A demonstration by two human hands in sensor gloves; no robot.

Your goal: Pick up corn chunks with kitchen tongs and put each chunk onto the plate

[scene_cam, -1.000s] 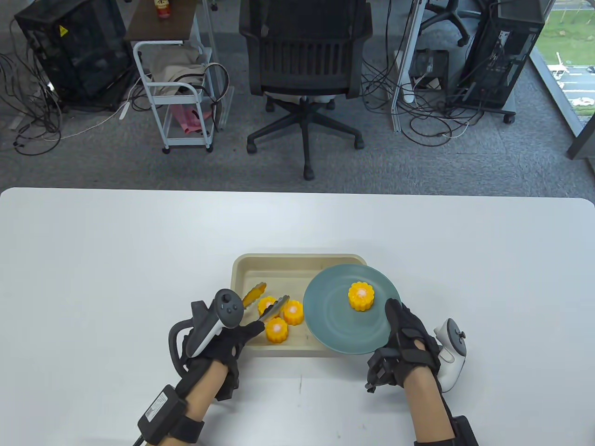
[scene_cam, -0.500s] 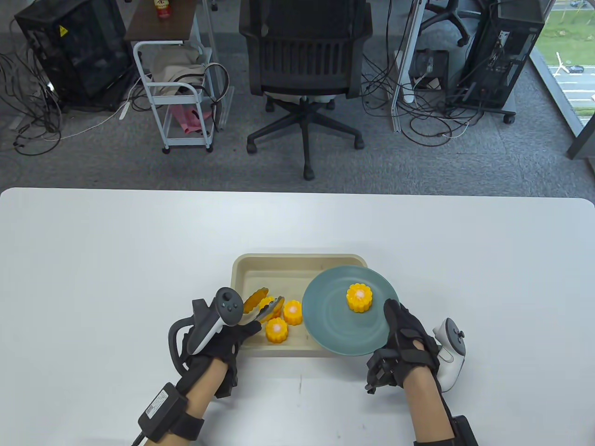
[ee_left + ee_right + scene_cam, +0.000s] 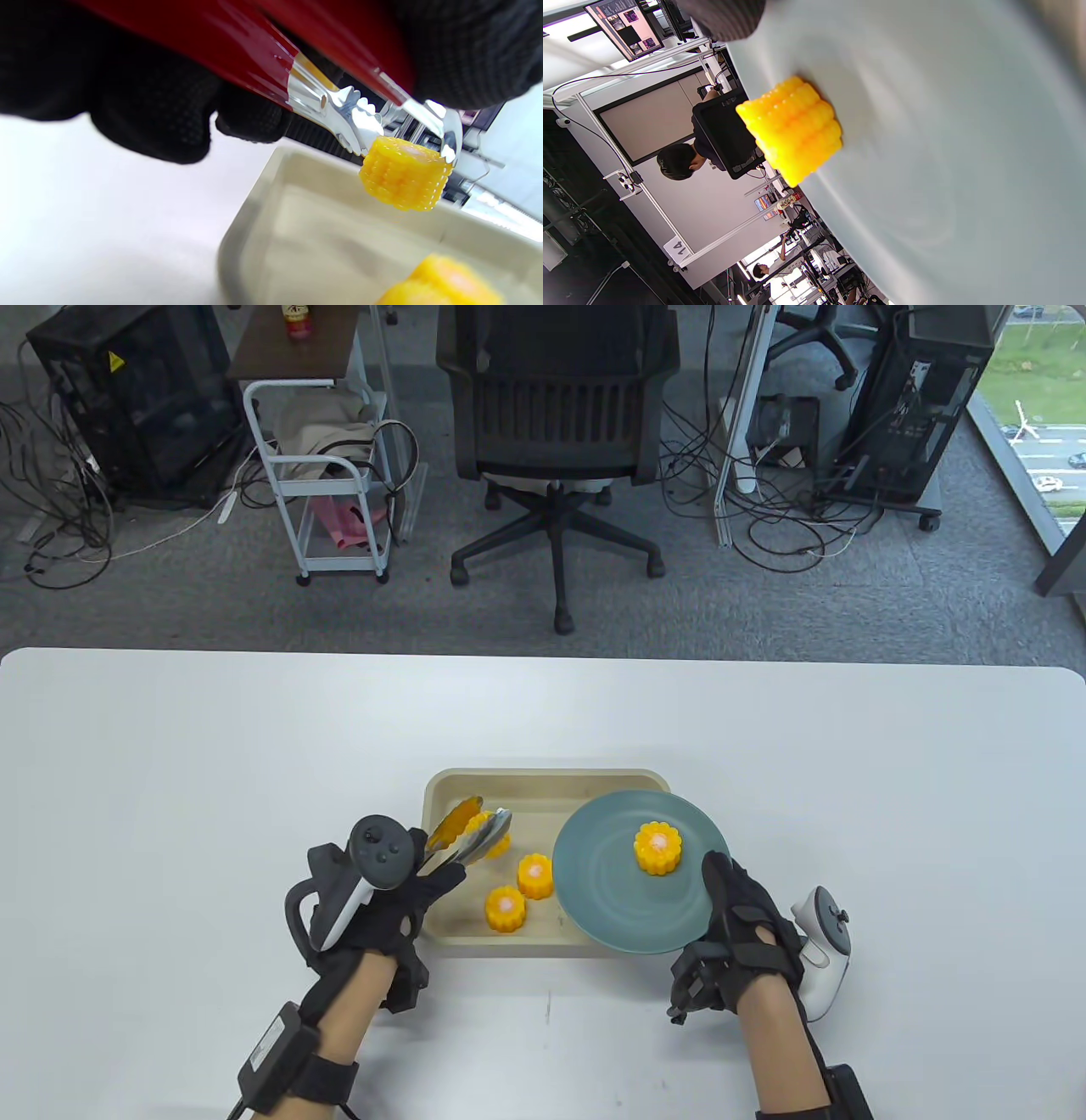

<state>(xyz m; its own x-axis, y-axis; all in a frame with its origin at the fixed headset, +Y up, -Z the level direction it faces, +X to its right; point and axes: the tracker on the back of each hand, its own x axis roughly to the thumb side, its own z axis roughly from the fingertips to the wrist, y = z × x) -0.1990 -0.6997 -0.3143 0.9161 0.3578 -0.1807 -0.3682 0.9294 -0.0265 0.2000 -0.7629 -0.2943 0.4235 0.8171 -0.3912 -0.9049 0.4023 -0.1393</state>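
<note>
My left hand [image 3: 399, 899] grips the kitchen tongs [image 3: 465, 838], whose steel tips [image 3: 360, 123] clamp a yellow corn chunk [image 3: 405, 173] held above the beige tray [image 3: 526, 785]. Two more corn chunks [image 3: 535, 875] [image 3: 505, 909] lie in the tray. My right hand [image 3: 734, 925] holds the teal plate [image 3: 611, 899] by its near right rim, tilted over the tray's right end. One corn chunk [image 3: 658, 847] [image 3: 791, 127] sits on the plate.
The white table [image 3: 170, 780] stretches to both sides of the tray. Beyond its far edge stand an office chair [image 3: 556, 415], a white cart [image 3: 327, 475] and computer towers on the floor.
The tongs closed on the left corn chunk and lifted it out of the tray, up and toward the far left. My left hand drew back to the left. The plate stayed put.
</note>
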